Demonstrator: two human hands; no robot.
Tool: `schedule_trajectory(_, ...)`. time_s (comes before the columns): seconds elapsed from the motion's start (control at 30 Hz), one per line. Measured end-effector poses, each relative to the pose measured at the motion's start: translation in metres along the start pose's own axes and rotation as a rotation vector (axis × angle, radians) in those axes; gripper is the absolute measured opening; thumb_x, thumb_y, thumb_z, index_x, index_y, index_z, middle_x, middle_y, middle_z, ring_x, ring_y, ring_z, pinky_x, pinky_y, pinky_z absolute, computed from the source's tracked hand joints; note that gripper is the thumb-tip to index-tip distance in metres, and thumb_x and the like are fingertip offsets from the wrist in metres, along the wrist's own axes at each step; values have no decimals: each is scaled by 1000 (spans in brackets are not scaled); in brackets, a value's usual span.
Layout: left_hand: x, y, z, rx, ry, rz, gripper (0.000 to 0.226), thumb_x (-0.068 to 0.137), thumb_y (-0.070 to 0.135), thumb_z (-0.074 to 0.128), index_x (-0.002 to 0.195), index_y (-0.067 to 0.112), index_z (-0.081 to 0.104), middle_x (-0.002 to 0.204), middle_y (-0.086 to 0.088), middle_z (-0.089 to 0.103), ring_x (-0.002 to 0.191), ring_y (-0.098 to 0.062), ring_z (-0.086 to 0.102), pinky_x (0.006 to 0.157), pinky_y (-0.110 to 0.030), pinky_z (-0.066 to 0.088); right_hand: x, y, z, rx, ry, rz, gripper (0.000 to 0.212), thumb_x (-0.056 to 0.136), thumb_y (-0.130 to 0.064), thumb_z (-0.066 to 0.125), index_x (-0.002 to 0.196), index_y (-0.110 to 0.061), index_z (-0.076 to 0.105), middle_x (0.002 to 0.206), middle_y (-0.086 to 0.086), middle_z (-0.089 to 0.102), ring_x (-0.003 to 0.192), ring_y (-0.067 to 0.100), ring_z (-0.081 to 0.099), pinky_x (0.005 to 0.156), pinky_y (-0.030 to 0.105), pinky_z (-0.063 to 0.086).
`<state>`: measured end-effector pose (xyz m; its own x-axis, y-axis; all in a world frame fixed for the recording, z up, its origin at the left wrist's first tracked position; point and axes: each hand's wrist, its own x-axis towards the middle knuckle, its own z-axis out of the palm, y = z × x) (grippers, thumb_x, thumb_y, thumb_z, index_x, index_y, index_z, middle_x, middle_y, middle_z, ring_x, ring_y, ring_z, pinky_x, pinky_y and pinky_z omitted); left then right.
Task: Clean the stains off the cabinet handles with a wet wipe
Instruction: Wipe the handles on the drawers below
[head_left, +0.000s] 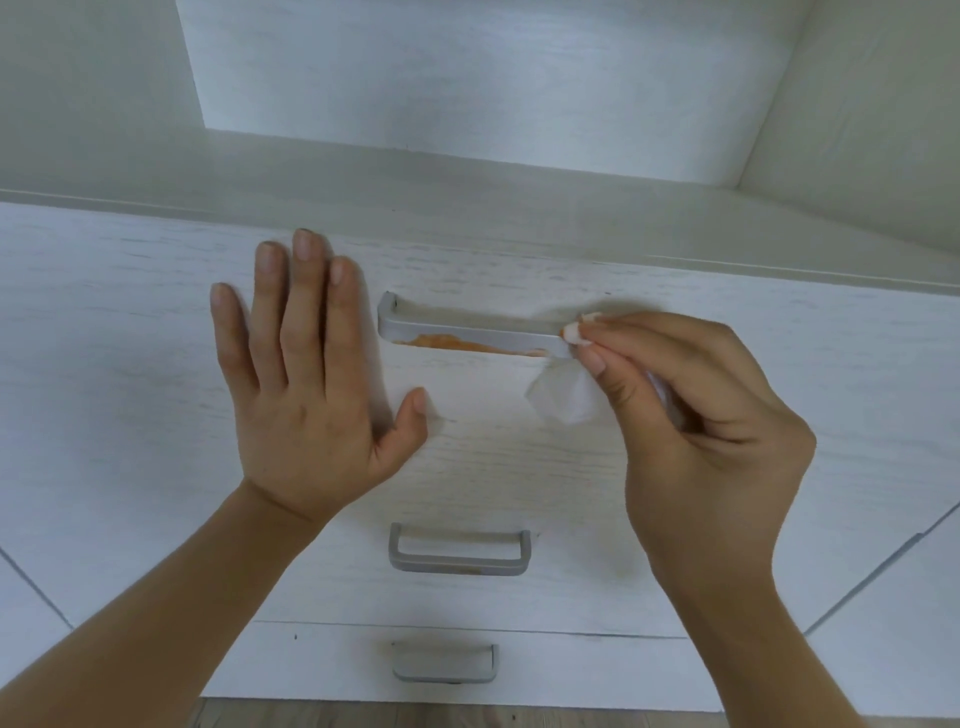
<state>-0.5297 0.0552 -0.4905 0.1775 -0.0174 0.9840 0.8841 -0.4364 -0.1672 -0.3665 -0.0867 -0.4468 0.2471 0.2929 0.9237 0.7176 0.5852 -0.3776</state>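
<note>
A grey metal handle (467, 328) runs across the top drawer front (130, 322) of a white cabinet. An orange stain (457, 343) smears along its lower edge. My right hand (706, 415) pinches a white wet wipe (566, 397) and holds its bunched tip against the handle's right end. A loose flap of the wipe hangs below my fingers. My left hand (306, 374) lies flat on the drawer front just left of the handle, fingers straight and together.
Two more grey handles sit lower down, one on the middle drawer (460, 553) and one on the bottom drawer (444, 662). An open white shelf recess (467, 78) lies above the drawers. Wooden floor (415, 717) shows at the bottom edge.
</note>
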Motion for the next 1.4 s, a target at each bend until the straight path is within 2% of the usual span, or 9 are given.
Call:
schedule_trajectory(0.17, 1, 1, -1, 14, 4, 0, 79, 91, 52, 26, 145, -5, 22, 145, -27, 24, 146, -28, 7, 116, -53, 13, -9, 8, -12, -129, -34, -98, 17, 88, -5, 68, 99, -17, 66, 97, -10, 63, 93, 2, 61, 84, 6, 43)
schedule_trajectory(0.23, 1, 1, -1, 17, 5, 0, 78, 92, 52, 25, 145, -5, 23, 145, -27, 24, 146, -28, 7, 116, -53, 12, -14, 11, -18, -148, -12, -86, 16, 88, -5, 67, 99, -17, 65, 98, -10, 63, 94, 0, 61, 85, 5, 42)
schedule_trajectory(0.33, 2, 1, -1, 13, 7, -1, 78, 92, 52, 25, 145, -5, 23, 145, -27, 24, 145, -29, 8, 116, -53, 12, -10, 13, -17, -134, 9, -114, 19, 87, -2, 69, 100, -14, 66, 99, -6, 64, 94, 7, 63, 86, 9, 44)
schedule_trajectory(0.47, 1, 2, -1, 10, -3, 11, 77, 93, 53, 23, 144, -5, 22, 144, -28, 24, 139, -41, 18, 116, -52, 11, -3, 11, -4, -78, -5, -151, 18, 87, -4, 70, 104, -10, 65, 99, -3, 64, 95, 13, 64, 88, 13, 46)
schedule_trajectory(0.73, 1, 2, 0, 19, -1, 9, 78, 93, 53, 21, 144, -5, 22, 144, -28, 24, 142, -38, 17, 116, -53, 12, 2, 12, 4, -9, 16, -107, 18, 88, -5, 66, 105, -11, 65, 98, -5, 66, 97, 9, 65, 89, 15, 46)
schedule_trajectory(0.83, 1, 1, 0, 17, -2, 4, 78, 93, 53, 22, 145, -5, 21, 145, -28, 23, 145, -31, 9, 116, -53, 11, 1, 12, 4, -1, 10, -45, 19, 88, -6, 66, 105, -13, 66, 99, -5, 67, 98, 4, 64, 89, 12, 45)
schedule_trajectory(0.93, 0, 2, 0, 14, -9, 5, 77, 93, 52, 22, 145, -6, 22, 145, -28, 22, 144, -35, 13, 116, -53, 11, -3, 11, 0, 10, 18, -22, 19, 88, -3, 69, 104, -12, 67, 98, -2, 69, 97, 4, 65, 87, 10, 45)
schedule_trajectory(1.2, 1, 1, 0, 0, -7, -10, 78, 91, 52, 26, 145, -4, 22, 145, -27, 23, 146, -27, 4, 117, -52, 9, -2, 8, -15, -215, 4, -332, 14, 88, -5, 71, 100, -8, 67, 98, -1, 66, 91, 15, 62, 90, 17, 44)
schedule_trajectory(1.4, 0, 1, 0, -24, -4, -7, 77, 91, 51, 26, 145, -4, 22, 146, -27, 24, 146, -27, 4, 117, -52, 10, 4, 10, 8, -260, -35, -439, 7, 89, -5, 72, 95, -4, 74, 93, 6, 70, 86, 22, 63, 90, 18, 45)
